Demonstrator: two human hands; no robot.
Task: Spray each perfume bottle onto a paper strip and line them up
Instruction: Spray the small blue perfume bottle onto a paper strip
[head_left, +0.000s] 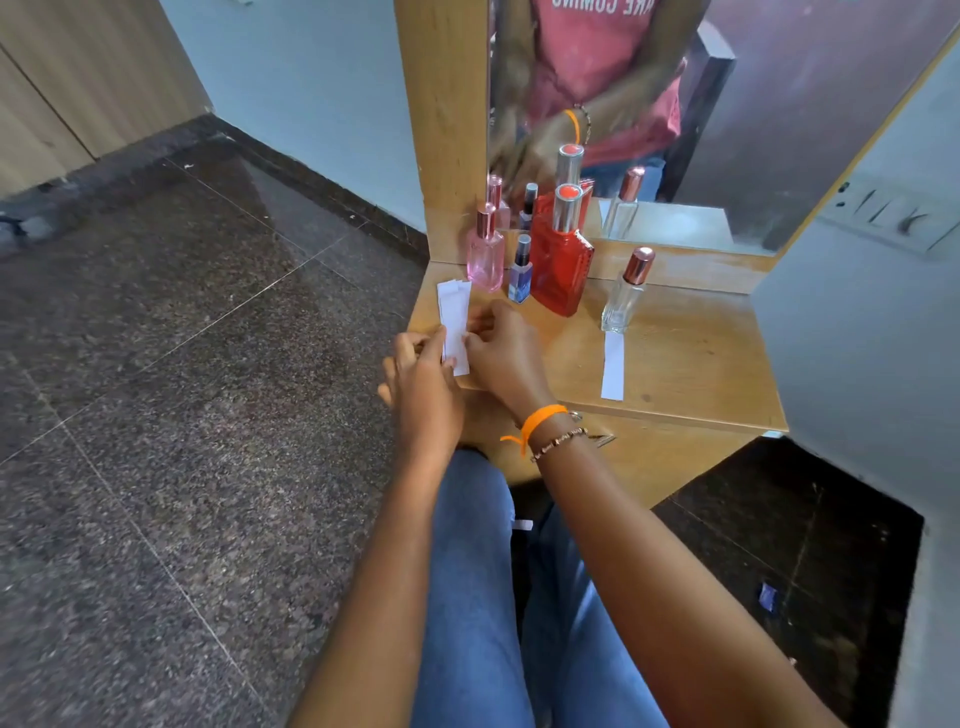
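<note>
Head view: left hand and right hand both pinching the paper strips just before the pink bottle; risk, peeling off two stuck together or nudging that bottle over.

Soft even daylight, wide-angle bending at edges, mirror reflection perhaps blurred.

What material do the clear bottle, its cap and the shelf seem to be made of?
Clear bottle: probably glass, since it is see-through with thick glossy walls. Its cap: shiny copper-coloured metal or metallised plastic; the look cannot settle which. Shelf: wood or wood-look laminate, light brown with grain, matte.
</note>
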